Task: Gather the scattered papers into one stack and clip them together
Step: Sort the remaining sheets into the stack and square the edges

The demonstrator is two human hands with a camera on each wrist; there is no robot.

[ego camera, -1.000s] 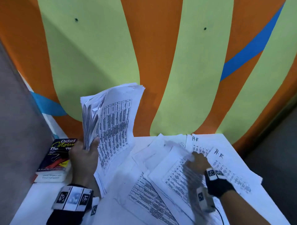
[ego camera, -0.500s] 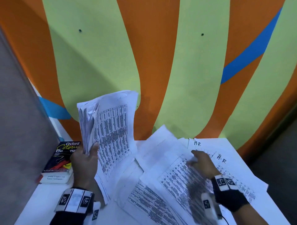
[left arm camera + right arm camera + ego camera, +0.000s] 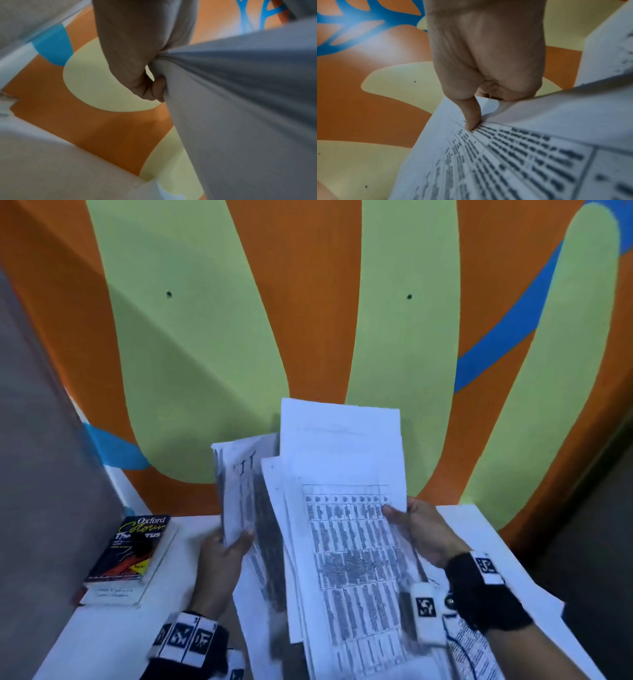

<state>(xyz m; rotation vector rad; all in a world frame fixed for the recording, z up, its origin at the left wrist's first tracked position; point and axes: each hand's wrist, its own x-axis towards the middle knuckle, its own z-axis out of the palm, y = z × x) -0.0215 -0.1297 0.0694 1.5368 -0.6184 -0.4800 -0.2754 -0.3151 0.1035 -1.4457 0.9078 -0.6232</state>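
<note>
My left hand (image 3: 228,546) grips a bundle of printed sheets (image 3: 243,494) upright above the white table (image 3: 113,635); the left wrist view shows my left hand (image 3: 150,89) curled round that paper (image 3: 240,108). My right hand (image 3: 416,523) pinches a second batch of table-printed papers (image 3: 346,542) by its right edge and holds it lifted, just right of the left bundle and overlapping it. In the right wrist view my thumb (image 3: 471,115) presses on the printed sheet (image 3: 513,155). A few more sheets (image 3: 479,645) lie on the table under my right wrist.
A stack of two books (image 3: 128,553), the top one an Oxford thesaurus, lies at the table's left back corner. A grey panel (image 3: 41,474) stands at the left. An orange, green and blue wall (image 3: 308,320) rises right behind the table.
My right hand has lifted a batch of sheets off the table and brought it leftward up against the left hand's bundle. The left bundle has moved toward the middle.
</note>
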